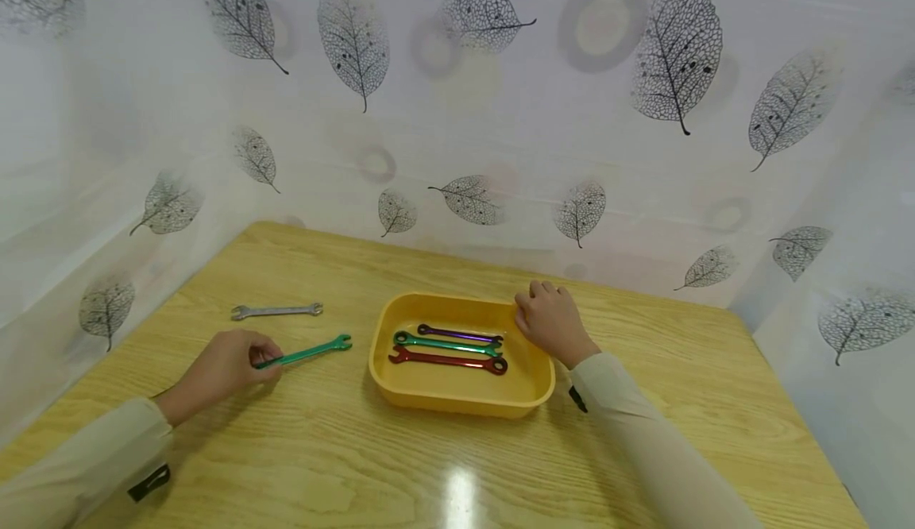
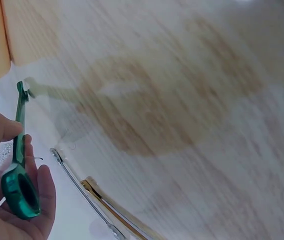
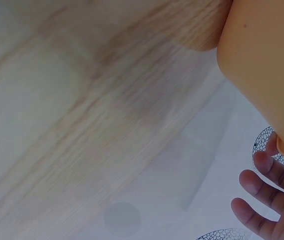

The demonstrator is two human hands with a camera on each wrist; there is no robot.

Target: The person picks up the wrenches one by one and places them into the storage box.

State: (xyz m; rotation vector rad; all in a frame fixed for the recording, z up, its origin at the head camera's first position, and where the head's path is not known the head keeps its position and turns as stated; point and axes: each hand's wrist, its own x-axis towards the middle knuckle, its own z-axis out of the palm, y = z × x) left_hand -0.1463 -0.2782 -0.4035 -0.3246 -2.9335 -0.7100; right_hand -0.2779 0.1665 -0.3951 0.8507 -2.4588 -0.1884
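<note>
My left hand [image 1: 232, 361] pinches a green wrench [image 1: 314, 350] between thumb and fingers, its open end pointing right toward the tray; in the left wrist view its ring end [image 2: 19, 192] lies by the palm. At the far right corner of a yellow tray [image 1: 457, 407], my right hand [image 1: 552, 324] grips the rim, with the other fingers loosely bent outside. Inside the tray lie a purple wrench [image 1: 461, 334], another green wrench [image 1: 446, 344] and a red wrench [image 1: 446, 360], roughly parallel. Beyond my left hand, a silver wrench [image 1: 279, 311] rests on the table.
A gold-tinted long piece [image 2: 114, 210] lies beside the silver wrench in the left wrist view; I cannot tell whether it is another tool or a reflection. The wooden table [image 1: 322, 465] meets leaf-patterned curtains [image 1: 500, 132] at the back and sides.
</note>
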